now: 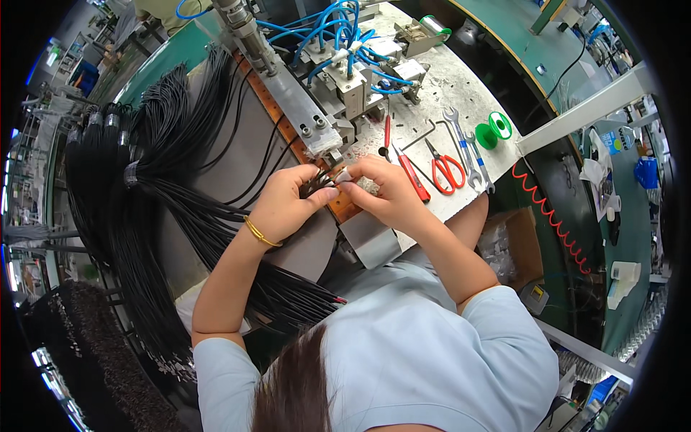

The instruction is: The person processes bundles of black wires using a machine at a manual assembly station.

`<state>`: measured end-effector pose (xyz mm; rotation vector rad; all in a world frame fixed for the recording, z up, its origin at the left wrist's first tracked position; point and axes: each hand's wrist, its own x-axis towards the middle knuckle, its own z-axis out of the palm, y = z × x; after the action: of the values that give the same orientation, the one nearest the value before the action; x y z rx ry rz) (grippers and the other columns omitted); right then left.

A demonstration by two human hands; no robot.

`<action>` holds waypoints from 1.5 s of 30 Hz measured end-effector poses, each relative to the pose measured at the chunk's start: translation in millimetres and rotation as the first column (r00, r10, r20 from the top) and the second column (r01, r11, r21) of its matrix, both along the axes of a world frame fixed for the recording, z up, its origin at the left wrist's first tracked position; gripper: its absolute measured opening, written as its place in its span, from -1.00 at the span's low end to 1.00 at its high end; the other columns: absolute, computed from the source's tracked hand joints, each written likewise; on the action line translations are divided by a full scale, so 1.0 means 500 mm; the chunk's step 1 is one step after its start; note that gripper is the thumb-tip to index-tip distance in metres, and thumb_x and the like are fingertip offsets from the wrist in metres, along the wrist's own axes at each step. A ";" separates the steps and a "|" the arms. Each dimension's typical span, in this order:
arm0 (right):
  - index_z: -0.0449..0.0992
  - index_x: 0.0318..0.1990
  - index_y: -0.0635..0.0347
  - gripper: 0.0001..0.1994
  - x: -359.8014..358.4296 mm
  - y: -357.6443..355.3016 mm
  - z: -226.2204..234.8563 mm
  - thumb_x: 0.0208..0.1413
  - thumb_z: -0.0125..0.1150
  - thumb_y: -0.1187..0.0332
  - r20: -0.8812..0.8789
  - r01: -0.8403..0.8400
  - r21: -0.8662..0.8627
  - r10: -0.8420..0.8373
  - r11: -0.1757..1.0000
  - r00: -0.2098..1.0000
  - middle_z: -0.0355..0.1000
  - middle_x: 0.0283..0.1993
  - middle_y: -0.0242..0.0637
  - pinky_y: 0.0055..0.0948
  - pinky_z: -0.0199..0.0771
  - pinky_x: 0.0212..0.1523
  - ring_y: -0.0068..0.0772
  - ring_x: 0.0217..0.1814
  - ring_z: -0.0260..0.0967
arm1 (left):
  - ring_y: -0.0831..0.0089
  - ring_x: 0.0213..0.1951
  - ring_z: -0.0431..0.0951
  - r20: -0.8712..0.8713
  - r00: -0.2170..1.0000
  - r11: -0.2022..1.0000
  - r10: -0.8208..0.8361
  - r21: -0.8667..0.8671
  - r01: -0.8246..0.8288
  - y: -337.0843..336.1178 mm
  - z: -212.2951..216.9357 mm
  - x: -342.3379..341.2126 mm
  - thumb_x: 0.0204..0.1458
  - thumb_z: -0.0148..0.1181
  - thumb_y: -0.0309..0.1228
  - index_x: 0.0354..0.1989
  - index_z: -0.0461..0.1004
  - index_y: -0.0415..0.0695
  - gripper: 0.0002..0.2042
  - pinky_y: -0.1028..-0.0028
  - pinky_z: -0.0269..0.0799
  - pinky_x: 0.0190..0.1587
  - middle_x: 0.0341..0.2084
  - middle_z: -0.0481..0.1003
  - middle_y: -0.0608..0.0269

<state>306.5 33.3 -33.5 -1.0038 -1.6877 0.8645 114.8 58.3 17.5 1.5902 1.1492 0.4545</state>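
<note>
Just below the press head of a bench machine, my two hands come close together. My left hand, with a yellow band at its wrist, is closed on the ends of several thin black cables. Close by on the right, my right hand has its thumb and forefinger pinched at the cable tips. Something small and whitish shows at those fingertips, too small to name. Both hands are over the copper-coloured strip along the machine's edge.
Bundles of black cables lie at the left. To the right on the bench are red-handled scissors, a red utility knife, wrenches and a green spool. Blue air hoses cross the machine. A red coiled hose hangs beyond.
</note>
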 end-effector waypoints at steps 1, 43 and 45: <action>0.44 -0.39 0.19 -0.88 -0.002 -0.001 0.005 -0.04 0.23 0.38 0.000 0.000 0.000 0.000 1.000 1.000 0.38 -0.48 -0.34 -0.33 0.22 -0.19 -0.29 -0.36 0.34 | 0.68 -0.58 0.26 0.015 1.000 0.998 0.024 0.057 -0.025 -0.001 -0.005 0.003 0.00 0.24 -0.42 -0.50 0.45 -0.28 -0.83 0.56 0.23 -0.49 -0.68 0.37 0.43; 0.39 -0.39 0.29 -0.84 0.023 0.029 -0.071 0.12 0.10 0.37 0.234 0.257 0.012 -0.253 0.966 0.939 0.33 -0.47 -0.20 -0.38 0.26 -0.33 -0.30 -0.41 0.30 | 0.44 -0.59 0.42 -0.118 0.989 0.970 0.094 0.233 -0.064 0.011 -0.029 -0.001 0.00 0.26 -0.34 -0.31 0.47 -0.31 -0.75 0.42 0.34 -0.46 -0.64 0.45 0.12; 0.41 -0.38 0.28 -0.86 0.020 0.022 -0.045 0.11 0.11 0.37 0.313 0.316 0.106 -0.334 0.943 0.889 0.35 -0.46 -0.20 -0.37 0.27 -0.32 -0.28 -0.39 0.31 | 0.57 -0.61 0.36 -0.115 0.992 0.998 0.045 -0.044 -0.050 0.012 0.006 0.001 0.02 0.25 -0.34 -0.36 0.48 -0.28 -0.78 0.50 0.29 -0.51 -0.65 0.45 0.25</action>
<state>316.7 44.1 -56.1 -1.4065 -1.7327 0.4457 115.3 64.1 20.3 1.5678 1.2775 0.3688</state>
